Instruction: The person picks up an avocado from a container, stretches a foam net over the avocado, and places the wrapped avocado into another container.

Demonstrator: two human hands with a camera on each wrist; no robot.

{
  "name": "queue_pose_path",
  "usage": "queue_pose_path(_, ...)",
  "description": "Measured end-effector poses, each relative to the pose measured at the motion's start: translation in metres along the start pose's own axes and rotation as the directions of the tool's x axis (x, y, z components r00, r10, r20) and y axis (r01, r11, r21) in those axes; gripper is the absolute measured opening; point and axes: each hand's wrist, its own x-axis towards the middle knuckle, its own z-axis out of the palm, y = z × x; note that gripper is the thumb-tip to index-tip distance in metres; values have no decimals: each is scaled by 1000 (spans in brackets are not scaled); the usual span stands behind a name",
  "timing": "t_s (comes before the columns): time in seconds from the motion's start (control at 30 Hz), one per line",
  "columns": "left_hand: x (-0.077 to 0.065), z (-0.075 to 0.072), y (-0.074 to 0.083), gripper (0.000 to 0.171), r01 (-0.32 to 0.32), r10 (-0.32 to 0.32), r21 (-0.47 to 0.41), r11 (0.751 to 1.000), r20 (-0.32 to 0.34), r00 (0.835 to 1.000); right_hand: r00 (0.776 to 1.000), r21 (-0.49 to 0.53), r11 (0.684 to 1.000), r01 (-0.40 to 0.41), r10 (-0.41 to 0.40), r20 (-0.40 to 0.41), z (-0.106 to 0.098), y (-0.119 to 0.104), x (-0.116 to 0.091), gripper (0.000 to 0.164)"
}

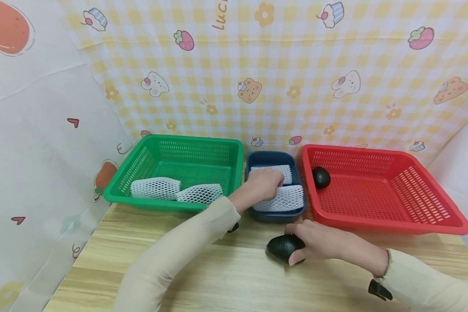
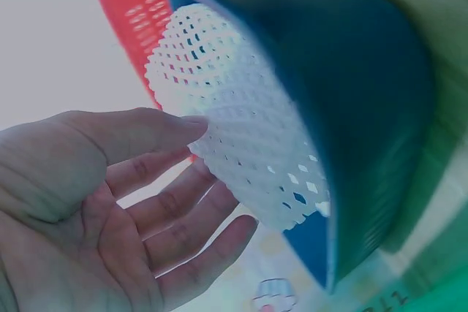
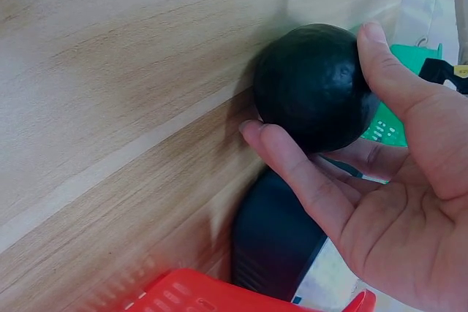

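Observation:
Two white foam net sleeves (image 1: 284,200) lie in a small dark blue box (image 1: 271,155) in the middle. My left hand (image 1: 262,184) reaches over the box. In the left wrist view, its thumb lies against one foam net sleeve (image 2: 241,107) and its fingertips meet the sleeve's edge, pinching it. My right hand (image 1: 321,240) grips a dark avocado (image 1: 284,247) at the table in front of the box. Thumb and fingers curve round opposite sides of this avocado (image 3: 314,85) in the right wrist view.
To the left, a green basket (image 1: 171,207) contains two more white foam net sleeves (image 1: 156,189). A red basket (image 1: 390,225) stands on the right, with another avocado (image 1: 321,177) by its left wall. A patterned cloth (image 1: 226,65) hangs behind the wooden table (image 1: 218,281).

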Motion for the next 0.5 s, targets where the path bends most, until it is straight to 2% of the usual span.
queue_pose_path(0.3, -23, -27, 0, 16, -28, 27, -8, 1000, -103, 994, 1000, -12, 1000, 10, -10, -6, 0, 1, 1, 61)
queue_pose_path(0.5, -45, -43, -6, 18, -73, 75, 19, 997, -128, 989, 1000, -11, 1000, -13, 13, -2, 0, 0, -2, 68)
